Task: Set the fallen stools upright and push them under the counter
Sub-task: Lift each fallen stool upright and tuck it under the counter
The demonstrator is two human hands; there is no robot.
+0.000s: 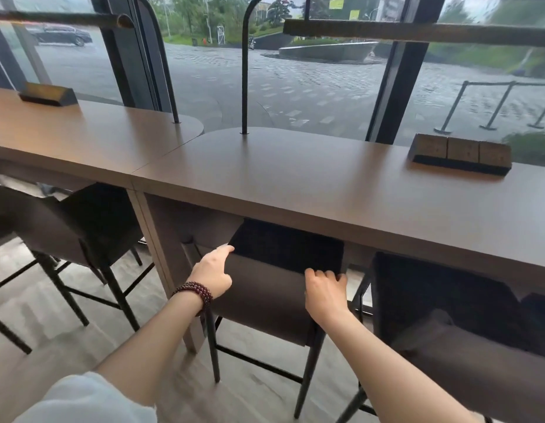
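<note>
Nearest: pale sleeve (82,401) at the lower left, both forearms bare and reaching forward. Dark red beaded bracelet (195,293) wrapped round the left wrist.

Left hand (213,270) grips the upper left corner of the middle stool (265,294). 1 digit lies straight along the top edge of the backrest; the others go out of view round its left side.

Right hand (324,288) holds the upper right of the same backrest, fingers curled over its top edge.

Middle stool: upright on thin black legs, brown backrest toward the person, dark seat partly under the counter (295,178).

Right stool (432,300) upright just beside it, its seat front under the counter edge. Left stool (91,227) upright beyond the counter leg, also tucked in. Floor (51,331) pale, wood-grained.

Counter: 2 brown tops meeting at a seam. Right socket block (460,154) sits on the right top, showing 3 faces; markings too small to read. Left socket block (48,94) sits far left. Black post (244,87) rises from the right top.

Beyond the glass: wet paving, barrier posts (490,108) at right, dark car (60,35) at upper left. Yellow signs (336,3) at the far top, lettering blurred, not readable.
</note>
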